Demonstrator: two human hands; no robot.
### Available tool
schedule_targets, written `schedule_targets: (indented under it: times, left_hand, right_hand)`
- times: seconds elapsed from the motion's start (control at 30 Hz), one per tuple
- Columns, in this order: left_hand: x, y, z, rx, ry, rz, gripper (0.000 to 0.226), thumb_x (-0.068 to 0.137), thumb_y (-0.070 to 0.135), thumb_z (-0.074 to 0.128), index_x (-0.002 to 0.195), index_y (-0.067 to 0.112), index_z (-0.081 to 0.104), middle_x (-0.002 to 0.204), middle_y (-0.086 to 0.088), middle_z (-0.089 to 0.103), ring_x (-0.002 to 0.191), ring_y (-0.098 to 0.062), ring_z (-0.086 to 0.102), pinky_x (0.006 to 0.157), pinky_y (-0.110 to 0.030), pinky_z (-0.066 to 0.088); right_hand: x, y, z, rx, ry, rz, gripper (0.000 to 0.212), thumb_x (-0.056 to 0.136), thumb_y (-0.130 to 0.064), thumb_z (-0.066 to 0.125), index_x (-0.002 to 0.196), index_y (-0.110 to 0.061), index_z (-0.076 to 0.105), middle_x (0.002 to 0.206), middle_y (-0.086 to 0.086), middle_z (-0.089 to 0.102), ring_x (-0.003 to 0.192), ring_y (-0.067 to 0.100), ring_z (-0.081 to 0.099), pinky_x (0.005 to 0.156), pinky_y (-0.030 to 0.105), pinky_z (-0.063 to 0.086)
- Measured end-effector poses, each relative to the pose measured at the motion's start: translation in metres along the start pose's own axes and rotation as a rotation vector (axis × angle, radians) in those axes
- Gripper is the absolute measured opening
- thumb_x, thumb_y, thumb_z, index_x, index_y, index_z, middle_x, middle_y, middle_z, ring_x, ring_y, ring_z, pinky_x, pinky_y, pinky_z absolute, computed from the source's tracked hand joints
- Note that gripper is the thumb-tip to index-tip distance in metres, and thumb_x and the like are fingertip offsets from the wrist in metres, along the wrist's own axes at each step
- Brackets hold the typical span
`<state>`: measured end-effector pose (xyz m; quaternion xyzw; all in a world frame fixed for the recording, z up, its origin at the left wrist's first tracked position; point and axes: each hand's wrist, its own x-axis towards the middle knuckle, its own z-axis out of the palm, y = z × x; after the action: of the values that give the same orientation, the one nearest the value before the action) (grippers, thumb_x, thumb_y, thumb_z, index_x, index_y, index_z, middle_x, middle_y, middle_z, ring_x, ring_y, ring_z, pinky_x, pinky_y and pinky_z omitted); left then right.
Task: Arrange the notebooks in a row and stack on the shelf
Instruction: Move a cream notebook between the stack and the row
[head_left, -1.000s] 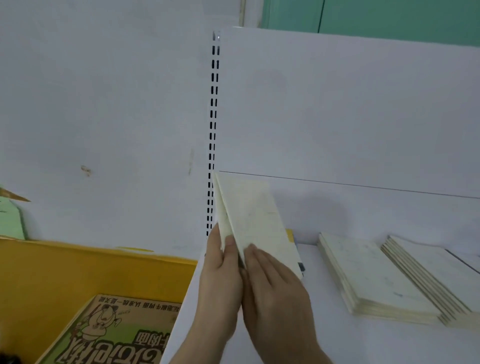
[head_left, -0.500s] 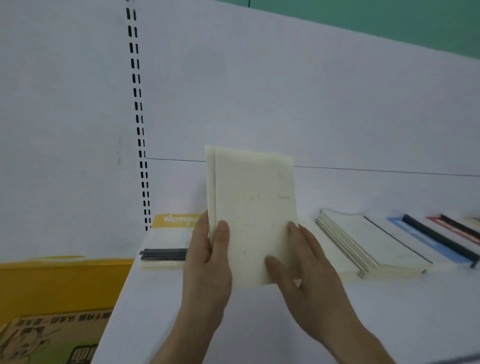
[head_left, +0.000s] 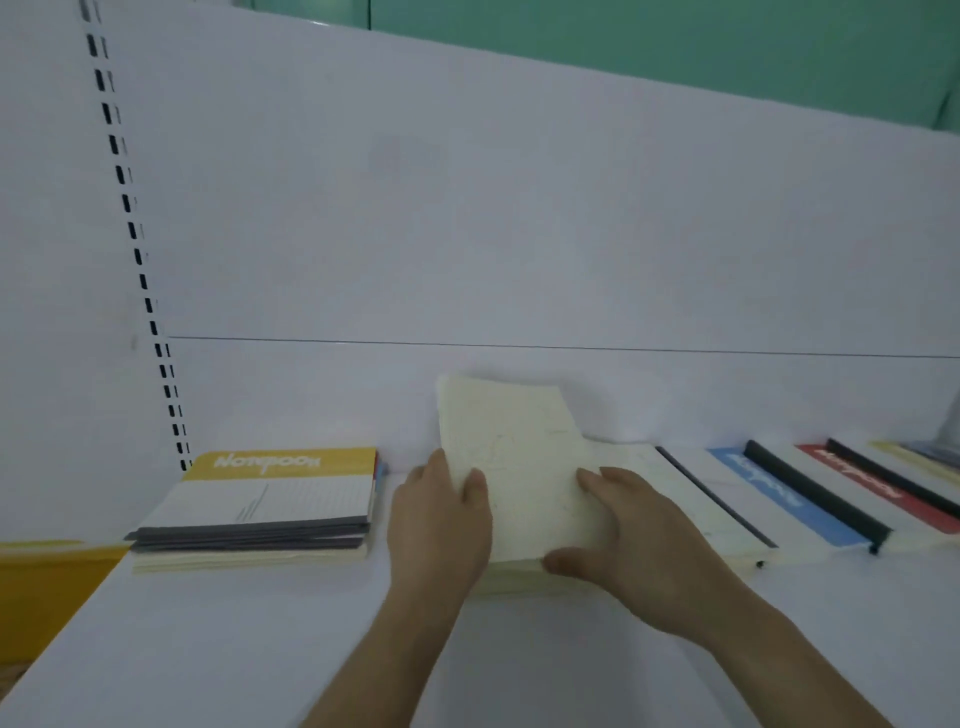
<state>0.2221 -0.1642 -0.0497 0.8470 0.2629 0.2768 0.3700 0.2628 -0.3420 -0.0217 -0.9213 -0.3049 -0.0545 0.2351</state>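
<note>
You have the cream notebook just below the centre of the frame, tilted, its near edge down on the cream stack beneath it and its far edge lifted toward the shelf's back wall. Your left hand grips its left edge, thumb on the cover and fingers behind. Your right hand lies on the lower right of the cover with fingers nearly straight, the thumb hooked at the near edge; it presses more than it clasps.

The step in hand looks like laying this notebook onto its stack. Next, you probably need to lower the far edge flat, square the corners with the pile below, then slide your left fingers out from under.

To the left of the frame sits the yellow-topped stack, apart from yours. To the right, overlapping notebooks run on: one with a blue band, one with a red band. All rest on the white shelf; a yellow bin shows at the lower left edge.
</note>
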Motion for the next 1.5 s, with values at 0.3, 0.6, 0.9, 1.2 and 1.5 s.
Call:
schedule_targets:
  times: [0.3,0.6,0.9,1.2,1.5]
  left_hand:
    - [0.021,-0.016,0.029,0.356,-0.086,-0.166,0.045,0.097,0.046,0.045,0.121,0.012,0.061,0.128,-0.016,0.053,0.12,-0.033,0.049,0.099,-0.036,0.039]
    - [0.014,-0.017,0.016,0.249,-0.298,-0.014,0.08,0.095,0.062,0.041,0.157,0.02,0.013,0.151,-0.007,0.038,0.135,-0.024,0.043,0.105,-0.032,0.035]
    - [0.001,-0.02,-0.011,0.568,-0.591,0.224,0.103,0.087,0.069,0.052,0.157,0.017,-0.002,0.15,-0.006,0.03,0.131,-0.029,0.043,0.104,-0.038,0.04]
    - [-0.005,-0.021,-0.014,0.535,-0.511,0.225,0.102,0.083,0.073,0.053,0.158,0.024,0.003,0.159,0.001,0.022,0.138,-0.022,0.039,0.109,-0.037,0.037]
    - [-0.014,-0.05,-0.056,0.486,0.009,0.243,0.046,0.095,0.057,0.046,0.128,0.027,0.058,0.123,0.011,0.062,0.114,-0.013,0.056,0.089,-0.028,0.045]
  right_hand:
    - [0.041,0.035,0.02,-0.409,-0.119,-0.186,0.076,0.066,-0.087,0.037,0.111,-0.028,0.053,0.119,-0.005,0.053,0.124,0.024,0.037,0.113,0.043,0.017]
    - [0.046,0.049,0.024,-0.469,-0.177,-0.284,0.097,0.067,-0.093,0.009,0.127,-0.03,0.051,0.141,0.0,0.048,0.145,0.022,0.013,0.119,0.041,-0.003]
    - [0.052,0.053,0.02,-0.483,-0.277,-0.319,0.1,0.058,-0.096,0.027,0.127,-0.027,0.05,0.133,-0.009,0.053,0.144,0.017,0.014,0.119,0.034,0.0]
    - [0.045,0.053,0.017,-0.501,-0.228,-0.318,0.109,0.056,-0.095,0.005,0.138,-0.032,0.039,0.146,-0.006,0.037,0.145,0.02,0.01,0.119,0.035,0.001]
    - [0.042,-0.017,0.054,-0.193,0.008,-0.478,0.076,0.085,-0.069,0.016,0.139,-0.025,0.046,0.148,-0.001,0.041,0.142,0.018,0.023,0.118,0.033,0.017]
